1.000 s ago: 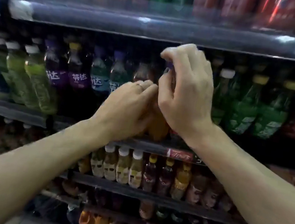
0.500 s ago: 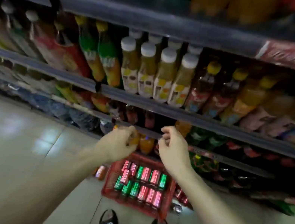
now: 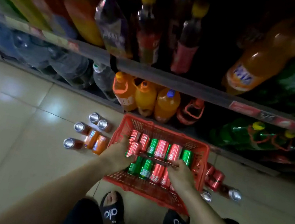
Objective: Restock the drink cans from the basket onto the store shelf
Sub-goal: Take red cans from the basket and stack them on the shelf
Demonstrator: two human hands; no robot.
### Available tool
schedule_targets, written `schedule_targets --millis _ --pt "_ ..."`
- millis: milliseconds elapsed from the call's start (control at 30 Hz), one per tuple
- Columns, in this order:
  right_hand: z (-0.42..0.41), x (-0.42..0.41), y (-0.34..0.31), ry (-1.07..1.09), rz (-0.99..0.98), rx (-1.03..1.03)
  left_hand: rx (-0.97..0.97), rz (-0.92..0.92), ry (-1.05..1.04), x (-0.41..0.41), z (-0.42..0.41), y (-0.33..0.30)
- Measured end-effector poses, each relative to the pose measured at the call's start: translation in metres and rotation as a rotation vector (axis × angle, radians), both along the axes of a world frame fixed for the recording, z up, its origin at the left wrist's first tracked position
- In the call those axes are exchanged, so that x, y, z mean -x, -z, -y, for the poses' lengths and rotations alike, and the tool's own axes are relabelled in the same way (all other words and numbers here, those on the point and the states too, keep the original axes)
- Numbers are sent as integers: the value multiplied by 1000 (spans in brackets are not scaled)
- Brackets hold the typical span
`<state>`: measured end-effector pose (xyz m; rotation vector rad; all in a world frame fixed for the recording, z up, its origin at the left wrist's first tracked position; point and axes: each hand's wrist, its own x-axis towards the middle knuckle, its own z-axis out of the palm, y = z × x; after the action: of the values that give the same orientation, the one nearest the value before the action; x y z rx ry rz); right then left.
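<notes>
Overhead, the store shelf [image 3: 168,81] runs from nine to three o'clock, its dark metal rails packed with smooth plastic bottles. Below lies the glossy tiled floor [image 3: 12,127], and at the centre sits the red basket [image 3: 151,188], a lattice of rigid plastic with a thin bar handle laid across it. Inside lie the drink cans [image 3: 161,149], slick red and green cylinders on their sides in two rows. More loose cans [image 3: 91,133] stand or lie at nine o'clock of the basket, others at three o'clock. The left hand [image 3: 118,157] reaches into the basket's nine o'clock end, its grip seemingly closing on a red can [image 3: 134,148], though the fingers are hidden. The right hand [image 3: 181,172] rests at the handle; whether that grip is closed I cannot tell. Round, polished cans could slip from a one-handed grip, or roll off across the slick tiles if nudged.
</notes>
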<state>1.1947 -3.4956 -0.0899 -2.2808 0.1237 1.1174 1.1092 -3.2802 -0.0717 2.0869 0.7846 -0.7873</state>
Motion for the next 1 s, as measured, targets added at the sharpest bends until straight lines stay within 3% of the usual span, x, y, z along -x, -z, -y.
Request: schedule_targets --millis 333,500,667,733,833,933,1000 --pt "-2 -25 247 112 67 122 -69 -103 -95 -22 2 249" --pt "1 -42 300 168 315 201 -49 -231 -180 -46 5 302" --pt "-8 -44 319 116 417 281 13 -167 -160 -35 -14 382" --pt "-8 -39 324 90 432 258 36 -166 -165 -32 -15 393" --pt "-4 -31 328 44 413 213 -97 -209 -149 -38 -5 360" --pt "-1 -33 333 144 288 67 -127 -135 -123 -45 -1 357" --pt "1 -35 338 222 250 4 -46 -68 -161 -51 4 353"
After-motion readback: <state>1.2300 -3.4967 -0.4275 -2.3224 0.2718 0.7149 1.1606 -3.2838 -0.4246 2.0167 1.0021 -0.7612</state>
